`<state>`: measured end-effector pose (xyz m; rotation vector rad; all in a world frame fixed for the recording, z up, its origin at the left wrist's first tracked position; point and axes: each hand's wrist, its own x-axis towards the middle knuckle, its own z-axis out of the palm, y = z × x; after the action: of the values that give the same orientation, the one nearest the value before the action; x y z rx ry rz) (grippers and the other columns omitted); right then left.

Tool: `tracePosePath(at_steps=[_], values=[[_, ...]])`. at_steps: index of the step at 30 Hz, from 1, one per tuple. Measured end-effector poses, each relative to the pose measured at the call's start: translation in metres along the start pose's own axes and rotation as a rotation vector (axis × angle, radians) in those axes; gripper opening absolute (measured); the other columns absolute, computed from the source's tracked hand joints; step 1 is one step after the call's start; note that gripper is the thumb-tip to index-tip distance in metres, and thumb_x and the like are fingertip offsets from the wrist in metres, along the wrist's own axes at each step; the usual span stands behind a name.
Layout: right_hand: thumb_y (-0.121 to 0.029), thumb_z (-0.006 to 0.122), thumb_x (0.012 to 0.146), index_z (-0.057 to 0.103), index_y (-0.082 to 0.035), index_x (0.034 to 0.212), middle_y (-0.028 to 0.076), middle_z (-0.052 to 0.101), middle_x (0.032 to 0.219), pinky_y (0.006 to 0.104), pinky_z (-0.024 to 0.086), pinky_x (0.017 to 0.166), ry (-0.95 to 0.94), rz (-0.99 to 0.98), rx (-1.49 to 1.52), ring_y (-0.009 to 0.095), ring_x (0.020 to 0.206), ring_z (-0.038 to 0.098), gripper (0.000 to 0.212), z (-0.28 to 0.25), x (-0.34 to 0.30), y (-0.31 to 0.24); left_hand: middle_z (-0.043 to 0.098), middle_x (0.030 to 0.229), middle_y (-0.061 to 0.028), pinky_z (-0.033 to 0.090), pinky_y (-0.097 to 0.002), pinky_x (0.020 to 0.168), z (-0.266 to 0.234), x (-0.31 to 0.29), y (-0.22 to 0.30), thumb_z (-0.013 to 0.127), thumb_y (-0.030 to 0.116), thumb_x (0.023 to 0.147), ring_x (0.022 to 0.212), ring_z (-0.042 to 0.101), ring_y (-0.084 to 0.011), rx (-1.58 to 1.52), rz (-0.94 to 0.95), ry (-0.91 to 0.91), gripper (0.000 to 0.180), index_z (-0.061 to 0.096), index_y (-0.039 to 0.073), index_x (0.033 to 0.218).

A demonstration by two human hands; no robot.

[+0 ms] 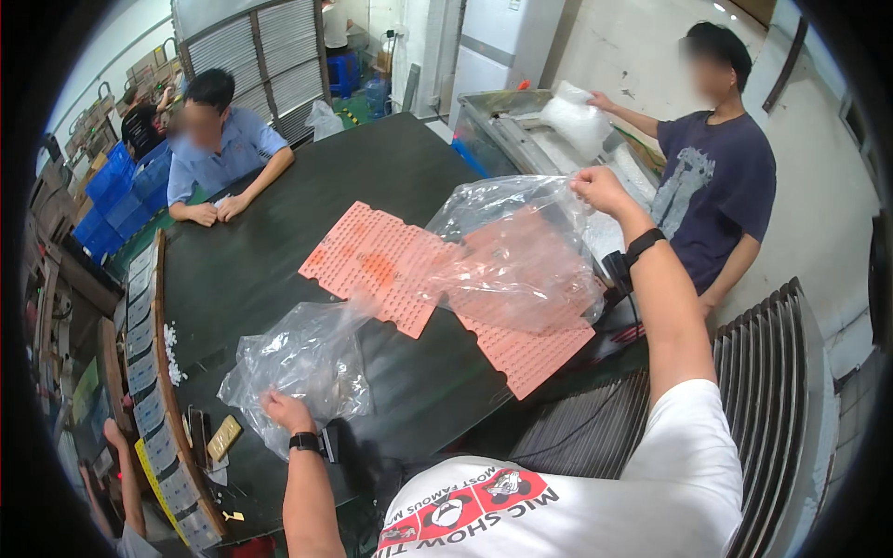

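Note:
Clear plastic bagging (307, 349) stretches across the dark table between my two hands; whether it is one long bag or two cannot be told. At the near left, my left hand (286, 410) pinches its lower edge. Raised at the right, my right hand (600, 189) grips the upper corner of the plastic. Beneath the bagging lie salmon-pink sheets covered in rows of small holes or bumps: one sheet (358, 251) toward the middle, another (526, 361) at the right edge, partly covered by the plastic. Orange smudges mark the middle sheet.
A person in a blue shirt (228, 139) leans on the far left of the table (372, 167). At right, a person in a dark T-shirt (716, 167) holds a white bag (577, 121) over a bin (502, 107). A yellow block (224, 438) and white bits (172, 353) lie left. Metal racks (763, 391) stand right.

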<state>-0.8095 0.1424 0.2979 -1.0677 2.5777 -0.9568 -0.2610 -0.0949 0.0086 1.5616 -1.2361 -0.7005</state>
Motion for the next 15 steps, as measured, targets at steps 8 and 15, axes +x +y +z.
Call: tracePosePath(at_steps=[8, 15], values=[[-0.021, 0.061, 0.079, 0.062, -0.001, 0.071, 0.004, 0.058, 0.061, 0.0272, 0.041, 0.053, 0.004, -0.034, -0.102, 0.011, 0.055, 0.052, 0.022, -0.001, 0.009, -0.028, 0.044, 0.119, -0.0239, 0.034, -0.0382, 0.095, -0.007, 0.001, 0.023, 0.05, 0.008, 0.084, 0.109, 0.046, -0.0329, 0.011, -0.153, 0.014, 0.044, 0.036, -0.009, 0.122], [-0.02, 0.061, 0.077, 0.058, -0.001, 0.065, 0.004, 0.054, 0.056, 0.0288, 0.039, 0.048, -0.008, -0.056, -0.109, 0.013, 0.051, 0.049, 0.023, 0.007, 0.016, -0.052, 0.036, 0.132, -0.0263, 0.029, -0.0418, 0.101, -0.015, -0.076, 0.113, 0.058, 0.01, 0.078, 0.12, 0.038, -0.0362, 0.276, 0.672, -0.052, 0.055, 0.035, -0.009, 0.124]])
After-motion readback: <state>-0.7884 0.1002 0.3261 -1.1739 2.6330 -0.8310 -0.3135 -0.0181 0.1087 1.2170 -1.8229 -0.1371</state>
